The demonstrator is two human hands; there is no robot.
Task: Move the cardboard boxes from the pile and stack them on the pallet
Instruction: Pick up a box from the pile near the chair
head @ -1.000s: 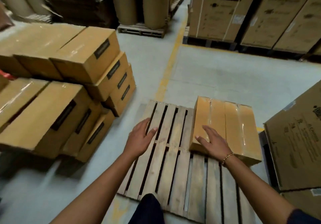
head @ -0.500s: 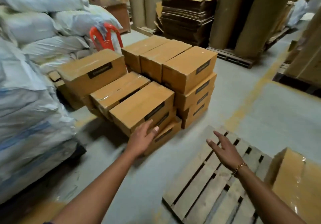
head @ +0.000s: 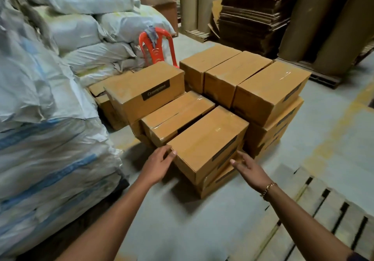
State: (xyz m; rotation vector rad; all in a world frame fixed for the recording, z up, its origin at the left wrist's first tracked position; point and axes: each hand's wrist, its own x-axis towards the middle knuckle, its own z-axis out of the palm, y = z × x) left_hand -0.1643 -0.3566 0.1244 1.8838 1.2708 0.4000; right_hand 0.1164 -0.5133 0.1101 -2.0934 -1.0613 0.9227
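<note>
A pile of brown cardboard boxes [head: 253, 90] stands on the floor ahead of me. The nearest box [head: 208, 141] tops a short stack at the pile's front. My left hand [head: 159, 164] touches that box's near left corner with fingers slightly bent. My right hand [head: 250, 168] reaches toward its right side by the black label, fingers straight, holding nothing. The wooden pallet [head: 315, 216] lies at the lower right; only its bare slats show.
Large white sacks [head: 50, 98] are heaped along the left. A red plastic chair [head: 156, 47] stands behind the pile. Flattened cardboard sheets [head: 255, 15] and tall brown rolls [head: 332, 23] fill the back. Grey floor with a yellow line [head: 334, 131] lies right of the pile.
My view swung left from the pallet to the pile. Both hands left the box on the pallet and came forward to the nearest box in the pile.
</note>
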